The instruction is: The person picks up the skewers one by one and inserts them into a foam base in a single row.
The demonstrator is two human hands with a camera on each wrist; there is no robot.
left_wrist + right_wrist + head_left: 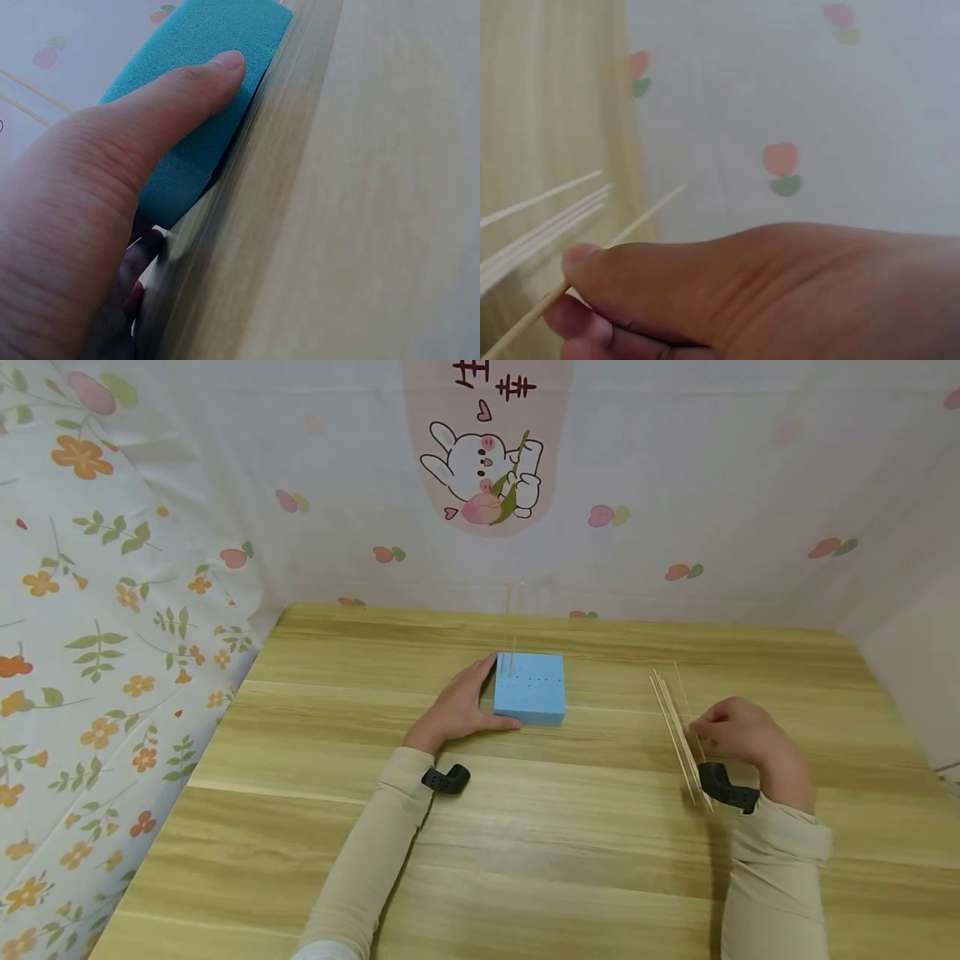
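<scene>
A blue foam block (pixel 529 687) with rows of small holes in its top sits on the table. Two thin skewers (pixel 506 618) stand upright near its back left corner. My left hand (pixel 463 703) holds the block from the left, its thumb (pixel 184 94) along the front face and its fingers on the left side, partly hidden. To the right, my right hand (pixel 735 729) pinches one skewer (pixel 526 328) between thumb and fingertips, tilted over the table. Just left of that hand lies a loose bunch of skewers (pixel 677 727).
The wood-grain table (pixel 525 852) ends at a white printed cloth (pixel 637 460) hung behind it. A floral cloth (pixel 127 635) hangs along the left side. A black wrist strap (pixel 447 779) sits on the left forearm, another strap (pixel 723 787) on the right.
</scene>
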